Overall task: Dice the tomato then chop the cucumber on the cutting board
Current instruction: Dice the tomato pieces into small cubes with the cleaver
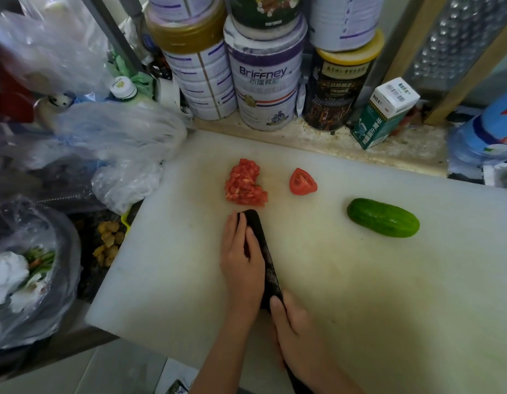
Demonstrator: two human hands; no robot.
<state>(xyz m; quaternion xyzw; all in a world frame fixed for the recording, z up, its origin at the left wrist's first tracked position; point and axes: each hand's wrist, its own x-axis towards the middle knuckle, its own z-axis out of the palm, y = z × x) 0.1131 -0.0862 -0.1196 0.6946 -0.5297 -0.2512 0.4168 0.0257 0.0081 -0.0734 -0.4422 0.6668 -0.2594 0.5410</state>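
**Tomato mostly diced, cucumber whole on the board**

We see a heap of diced tomato [245,183] toward the far edge of the white cutting board [374,294]. One tomato wedge [303,182] sits near the heap on its right, not touching it. The whole cucumber [383,218] lies well apart at a slant, toward the board's right edge. On the near side of the heap a dark knife [263,251] runs along the board's middle, its tip close to the dice. The left hand [241,263] rests flat on the blade, fingers straight along it. The right hand [297,331] is wrapped around the knife's handle at the near edge. Beyond the board's far edge, stacked tins [265,89] and a green carton [380,118] stand on the counter [403,149]. Crumpled plastic bags [118,143] crowd the board's left edge.
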